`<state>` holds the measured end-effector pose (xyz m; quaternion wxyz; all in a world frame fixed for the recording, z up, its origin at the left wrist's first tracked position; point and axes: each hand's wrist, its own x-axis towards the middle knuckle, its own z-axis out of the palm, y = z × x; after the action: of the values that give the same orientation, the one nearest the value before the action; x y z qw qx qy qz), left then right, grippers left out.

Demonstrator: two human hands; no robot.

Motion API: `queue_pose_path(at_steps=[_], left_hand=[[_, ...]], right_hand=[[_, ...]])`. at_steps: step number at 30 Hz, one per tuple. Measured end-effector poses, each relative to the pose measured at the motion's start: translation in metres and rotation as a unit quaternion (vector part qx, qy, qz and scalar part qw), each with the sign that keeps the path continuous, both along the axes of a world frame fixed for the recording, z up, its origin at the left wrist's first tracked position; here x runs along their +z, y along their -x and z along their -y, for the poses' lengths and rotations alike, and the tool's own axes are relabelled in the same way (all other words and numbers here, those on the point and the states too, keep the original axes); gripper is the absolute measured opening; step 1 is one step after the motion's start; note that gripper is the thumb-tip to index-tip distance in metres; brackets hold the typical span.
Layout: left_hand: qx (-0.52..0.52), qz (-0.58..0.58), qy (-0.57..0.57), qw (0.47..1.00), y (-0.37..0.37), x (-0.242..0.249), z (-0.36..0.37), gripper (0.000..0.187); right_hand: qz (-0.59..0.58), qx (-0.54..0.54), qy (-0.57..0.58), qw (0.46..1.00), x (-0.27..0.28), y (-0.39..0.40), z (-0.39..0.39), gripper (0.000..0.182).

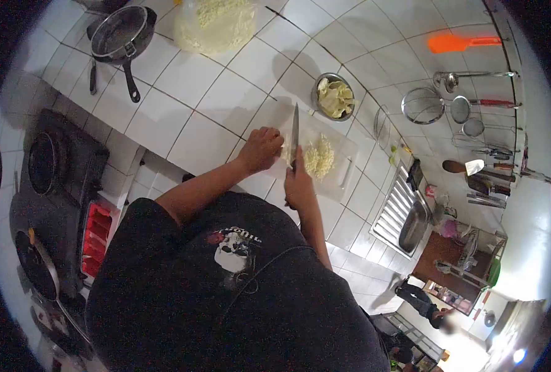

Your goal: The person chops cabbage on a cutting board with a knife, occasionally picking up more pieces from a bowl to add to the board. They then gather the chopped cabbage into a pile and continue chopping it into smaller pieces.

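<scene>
My right hand [300,185] is wrapped round the handle of a kitchen knife [296,127], whose blade points away from me over a translucent cutting board [343,154]. To the left of the blade, my left hand [263,149] has its fingers curled down on pale cabbage, mostly hidden beneath them. Finely chopped cabbage [319,158] lies in a heap on the board, right of the knife. Just beyond the board stands a metal bowl [314,99] with cabbage leaves [335,98] in it.
A clear bag of chopped cabbage [216,28] and a pan with a strainer [123,37] stand on the tiled counter [192,136]. Left is a black stove [71,155]. Utensils, including an orange spatula [452,43], hang right, above a sink [415,229]. Another person [421,304] stands farther off.
</scene>
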<state>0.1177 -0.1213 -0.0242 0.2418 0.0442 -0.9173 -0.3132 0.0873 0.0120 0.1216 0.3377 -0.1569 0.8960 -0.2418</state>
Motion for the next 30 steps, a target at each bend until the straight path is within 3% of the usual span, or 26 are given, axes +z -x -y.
queue_pose_path(at_steps=[1,2,3,6,8,9,11,13,15,16,19,24,25,27,30], left_hand=[[-0.011,0.021,-0.002,1.000,-0.003,0.000,-0.001,0.025],[-0.012,0.023,-0.004,1.000,-0.005,-0.003,-0.002,0.025],[-0.005,0.020,0.006,1.000,-0.003,-0.006,-0.002,0.027],[0.011,0.022,0.031,0.999,0.001,-0.005,-0.004,0.027],[0.013,0.026,0.042,0.999,-0.002,-0.001,-0.002,0.025],[0.009,0.030,0.039,0.999,-0.005,-0.002,-0.005,0.025],[0.016,-0.036,0.040,0.998,-0.002,0.000,-0.001,0.025],[0.004,-0.004,0.017,1.000,0.002,-0.005,-0.001,0.025],[-0.005,0.058,0.035,0.998,-0.002,-0.004,-0.002,0.026],[-0.007,0.062,0.033,0.998,-0.005,-0.007,-0.004,0.026],[-0.006,0.026,0.003,1.000,0.004,-0.009,-0.003,0.029],[-0.012,0.006,-0.012,1.000,0.000,-0.012,0.002,0.029],[-0.024,-0.003,-0.010,1.000,0.002,-0.010,0.005,0.030],[-0.027,-0.007,-0.023,0.999,0.001,-0.005,0.005,0.030],[-0.015,-0.024,-0.046,0.999,0.001,-0.003,0.006,0.032]], right_hand=[[0.108,-0.045,-0.019,0.993,0.022,-0.001,0.006,0.075],[-0.071,0.042,0.032,0.996,-0.051,0.002,-0.020,0.073],[-0.039,0.002,0.043,0.998,-0.080,-0.005,-0.020,0.072],[-0.075,0.018,0.017,0.997,-0.051,-0.005,-0.010,0.073],[0.104,-0.050,-0.032,0.993,0.014,0.000,0.006,0.074],[0.107,-0.054,-0.034,0.992,-0.011,-0.008,-0.003,0.074],[-0.109,0.027,0.055,0.992,-0.080,-0.017,-0.018,0.072],[-0.120,0.045,0.036,0.991,-0.069,-0.007,-0.018,0.072],[-0.015,0.018,0.075,0.997,-0.046,0.005,-0.017,0.073],[-0.024,0.007,0.013,1.000,-0.052,0.002,-0.014,0.072],[-0.084,0.032,-0.009,0.996,-0.071,-0.013,-0.013,0.071],[0.037,-0.023,-0.010,0.999,-0.029,0.000,-0.010,0.070],[0.038,-0.033,-0.003,0.999,-0.047,-0.001,-0.018,0.070],[-0.101,-0.013,0.094,0.990,-0.086,-0.007,-0.035,0.070],[-0.116,-0.014,0.098,0.988,-0.098,-0.005,-0.042,0.074]])
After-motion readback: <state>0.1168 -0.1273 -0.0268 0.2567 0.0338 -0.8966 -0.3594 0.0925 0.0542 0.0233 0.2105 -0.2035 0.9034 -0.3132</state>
